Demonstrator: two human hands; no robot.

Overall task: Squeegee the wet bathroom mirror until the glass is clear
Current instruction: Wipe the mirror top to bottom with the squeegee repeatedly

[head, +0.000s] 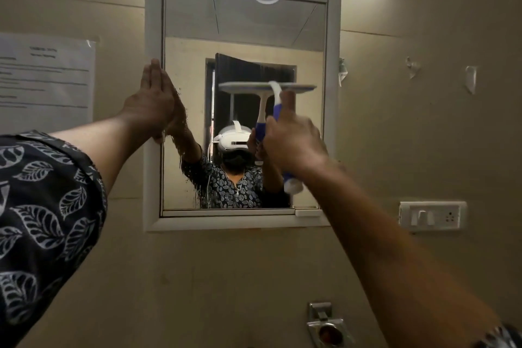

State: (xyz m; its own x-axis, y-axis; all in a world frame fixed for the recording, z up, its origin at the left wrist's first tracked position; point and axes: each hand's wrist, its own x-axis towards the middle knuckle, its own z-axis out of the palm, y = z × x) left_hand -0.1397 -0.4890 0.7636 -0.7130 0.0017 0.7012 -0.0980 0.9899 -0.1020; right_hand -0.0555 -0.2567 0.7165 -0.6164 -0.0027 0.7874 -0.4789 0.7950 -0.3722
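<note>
Mirror (pixel 243 45) hangs on beige wall (pixel 423 121), white frame (pixel 154 93) around it, glass reflecting a person in a leaf-print top; dark droplet streaks run down the left part of the glass below the left hand. Paper notice (pixel 48 76) taped to wall left of mirror. Left arm in leaf-print sleeve (pixel 42 220) reaches up from near left; left hand (pixel 154 102) flat, fingers together and straight, pressed on the left edge of frame and glass, gripping nothing. Right hand (pixel 293 141) closed around the blue-and-white handle of squeegee (pixel 278 110), handle end sticking out below the fist. Squeegee blade horizontal against the glass at mid-height, right of centre, right tip near the right inner frame edge. Switch plate (pixel 432 216) on wall right of mirror's lower corner. Metal fitting (pixel 327 325) on wall below mirror, near bottom edge
</note>
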